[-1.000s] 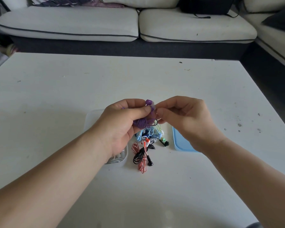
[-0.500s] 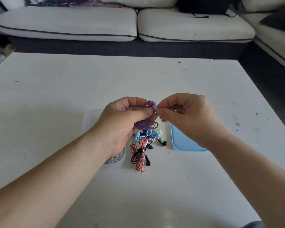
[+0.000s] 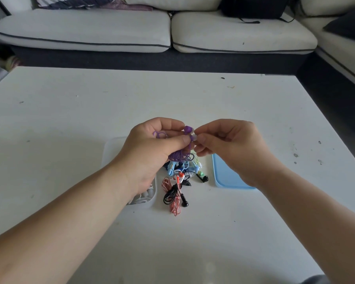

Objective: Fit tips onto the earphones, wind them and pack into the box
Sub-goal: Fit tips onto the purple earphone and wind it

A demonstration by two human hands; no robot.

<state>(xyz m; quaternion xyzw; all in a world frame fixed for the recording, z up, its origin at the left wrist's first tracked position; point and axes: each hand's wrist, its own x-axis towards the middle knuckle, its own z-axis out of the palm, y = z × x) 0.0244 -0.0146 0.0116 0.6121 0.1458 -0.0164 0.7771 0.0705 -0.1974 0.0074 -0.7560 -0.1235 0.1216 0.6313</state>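
My left hand (image 3: 152,148) grips a bundle of purple earphones (image 3: 179,155) above the table, thumb pressed near one earbud (image 3: 188,129). My right hand (image 3: 232,148) pinches a small pale tip (image 3: 194,137) right against the purple earbuds. Below the hands lies a heap of tangled earphones (image 3: 179,177) in blue, red, black and green. A translucent box (image 3: 150,201) holding white earphones sits under my left wrist, mostly hidden. Its light blue lid (image 3: 225,177) lies flat under my right hand.
The white table (image 3: 70,119) stretches wide on every side, with small dark specks at the right. A pale sofa (image 3: 152,31) with a dark base runs along the far edge, a black bag (image 3: 254,7) on it.
Both hands stay together over the heap. My right hand's fingertips have shifted slightly at the earbud, with the pale tip now showing between them.
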